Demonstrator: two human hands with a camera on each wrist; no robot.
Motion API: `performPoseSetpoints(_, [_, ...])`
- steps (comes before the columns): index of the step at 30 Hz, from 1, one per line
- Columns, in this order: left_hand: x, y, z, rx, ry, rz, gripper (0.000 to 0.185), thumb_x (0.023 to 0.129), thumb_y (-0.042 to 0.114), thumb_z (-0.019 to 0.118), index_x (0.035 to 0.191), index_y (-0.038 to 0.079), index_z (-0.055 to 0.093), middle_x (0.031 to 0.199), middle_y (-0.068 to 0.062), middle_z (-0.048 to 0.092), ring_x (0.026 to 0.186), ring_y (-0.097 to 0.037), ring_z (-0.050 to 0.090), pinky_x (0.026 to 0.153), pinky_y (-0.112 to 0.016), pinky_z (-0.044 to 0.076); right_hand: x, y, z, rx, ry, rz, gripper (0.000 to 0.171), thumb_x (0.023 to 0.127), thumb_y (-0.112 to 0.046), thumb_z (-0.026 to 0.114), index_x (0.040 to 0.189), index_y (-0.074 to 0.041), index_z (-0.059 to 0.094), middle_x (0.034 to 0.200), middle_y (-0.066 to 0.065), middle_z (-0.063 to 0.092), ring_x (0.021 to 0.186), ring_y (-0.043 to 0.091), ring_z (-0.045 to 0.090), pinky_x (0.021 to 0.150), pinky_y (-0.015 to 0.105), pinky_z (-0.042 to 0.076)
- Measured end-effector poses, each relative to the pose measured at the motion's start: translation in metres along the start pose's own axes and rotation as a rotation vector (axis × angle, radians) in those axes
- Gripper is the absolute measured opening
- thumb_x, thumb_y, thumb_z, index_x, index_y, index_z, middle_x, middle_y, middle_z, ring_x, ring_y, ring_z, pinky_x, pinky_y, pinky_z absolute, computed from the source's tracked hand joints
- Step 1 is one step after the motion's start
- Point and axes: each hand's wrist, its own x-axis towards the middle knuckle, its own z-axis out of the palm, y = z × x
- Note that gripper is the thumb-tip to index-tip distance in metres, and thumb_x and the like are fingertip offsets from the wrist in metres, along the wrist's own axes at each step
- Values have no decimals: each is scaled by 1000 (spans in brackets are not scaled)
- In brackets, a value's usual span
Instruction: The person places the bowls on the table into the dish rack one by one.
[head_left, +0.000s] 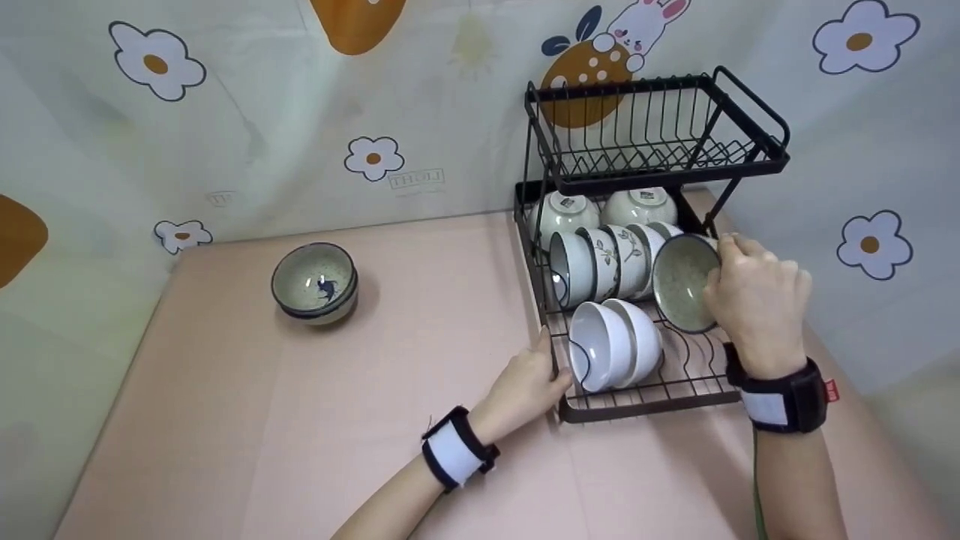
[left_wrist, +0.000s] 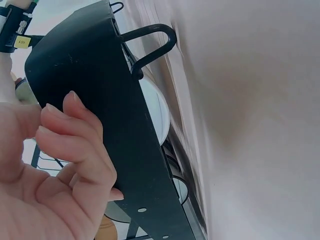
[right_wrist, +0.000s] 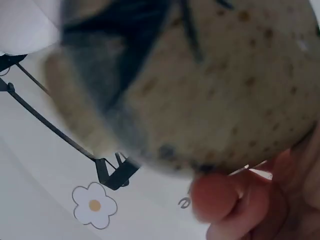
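Observation:
My right hand (head_left: 761,300) pinches the rim of a speckled greenish ceramic bowl (head_left: 682,285), which is tilted on its side with its inside facing left, over the right part of the lower tier. Close up in the right wrist view, the bowl's speckled outside (right_wrist: 240,100) shows a dark blue painted mark, with fingertips at its edge. My left hand (head_left: 521,390) grips the left front edge of the black two-tier dish rack (head_left: 645,411). In the left wrist view, its fingers curl against the rack's black side panel (left_wrist: 115,115).
In the lower tier, two white bowls (head_left: 596,349) stand on edge at the front. Behind them are several leaf-patterned bowls (head_left: 604,259), then two upturned bowls (head_left: 566,214). Stacked greenish bowls (head_left: 315,277) sit left on the pink tabletop (head_left: 420,300). A patterned curtain (head_left: 262,135) hangs behind.

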Motion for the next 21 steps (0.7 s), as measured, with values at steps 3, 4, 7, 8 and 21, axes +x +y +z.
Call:
performPoseSetpoints(3, [0,-1,0,11,1,6,74,97,12,64,150,-21,24,51,12,35,37,-2,33,34,-16,30,-2,-1,6,-54,-23,-38,23,69,14,46,77,12,67,72,24,67,36,26,31,34,35,21])
performPoseSetpoints(4, [0,-1,0,18,4,10,74,96,12,64,149,-22,25,51,12,35,38,-2,33,34,-16,30,-2,-1,8,-64,-39,-45,16,68,14,44,68,11,60,62,21,61,37,23,29,35,35,21])
performPoseSetpoints(7, [0,-2,0,29,17,27,72,96,11,64,148,-22,27,52,12,35,38,-1,34,35,-16,30,-4,-3,13,-82,-111,-39,17,63,13,42,52,-1,39,50,11,41,39,24,30,35,37,23])
performPoseSetpoints(8, [0,-2,0,31,21,34,71,96,11,64,148,-22,28,52,12,35,38,-1,34,36,-16,30,-5,-4,14,-90,-144,-35,21,62,12,43,51,-4,36,49,10,39,39,25,32,34,38,25])
performPoseSetpoints(21, [1,-3,0,2,11,29,72,96,9,64,149,-22,26,51,12,35,39,-2,33,36,-16,32,-11,-17,30,-120,-391,-43,19,69,10,57,53,2,51,54,17,53,47,42,56,38,53,43])
